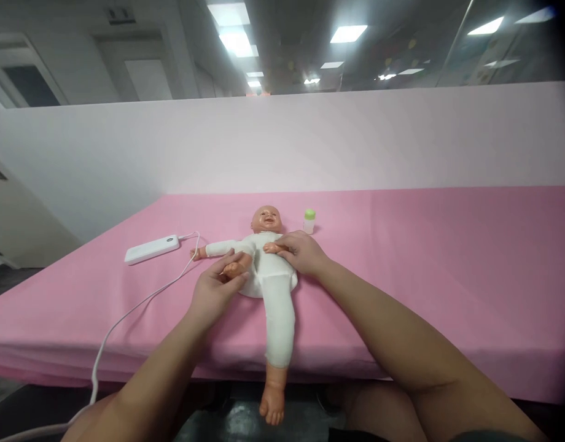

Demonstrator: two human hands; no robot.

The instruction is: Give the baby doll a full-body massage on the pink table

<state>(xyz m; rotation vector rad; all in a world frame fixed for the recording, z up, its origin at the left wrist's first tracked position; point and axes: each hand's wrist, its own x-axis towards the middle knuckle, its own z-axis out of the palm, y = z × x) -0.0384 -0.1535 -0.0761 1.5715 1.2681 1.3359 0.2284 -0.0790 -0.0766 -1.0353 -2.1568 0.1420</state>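
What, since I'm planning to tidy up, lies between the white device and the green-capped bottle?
In the head view, a loop of white cable and the doll's head lie between the white device and the green-capped bottle.

head-worn view | faces forward and down | near pink table (430,245)

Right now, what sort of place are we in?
Maybe a training room or playroom: a big doll lies on a pink-covered table, and a small bottle stands nearby.
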